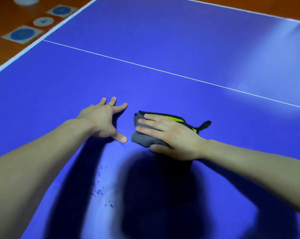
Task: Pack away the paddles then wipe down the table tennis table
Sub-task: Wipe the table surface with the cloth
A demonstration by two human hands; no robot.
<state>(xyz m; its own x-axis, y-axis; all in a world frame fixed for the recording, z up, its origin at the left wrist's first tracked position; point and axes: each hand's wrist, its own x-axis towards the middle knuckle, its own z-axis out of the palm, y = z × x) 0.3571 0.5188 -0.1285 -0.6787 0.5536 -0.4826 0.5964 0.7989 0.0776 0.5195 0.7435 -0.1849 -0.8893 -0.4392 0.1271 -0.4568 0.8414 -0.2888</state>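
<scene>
Your surface (163, 40) reads as a smooth, hard board with a blue painted coat. It is satin rather than matt and throws a pale sheen towards its far right corner. The white lines (145, 66) look painted flush with it. Towards the near edge, small wet droplets (99, 192) sit beaded on the coat. The cloth (142, 140) under your right hand (173, 135) is soft grey fabric, matt and thickly folded, with a yellow-green panel (173, 118) and a black trim loop (205, 125). Off the left edge, the floor (11, 12) appears as polished reddish wood, carrying flat, matt, paper-like markers (23, 34).
</scene>
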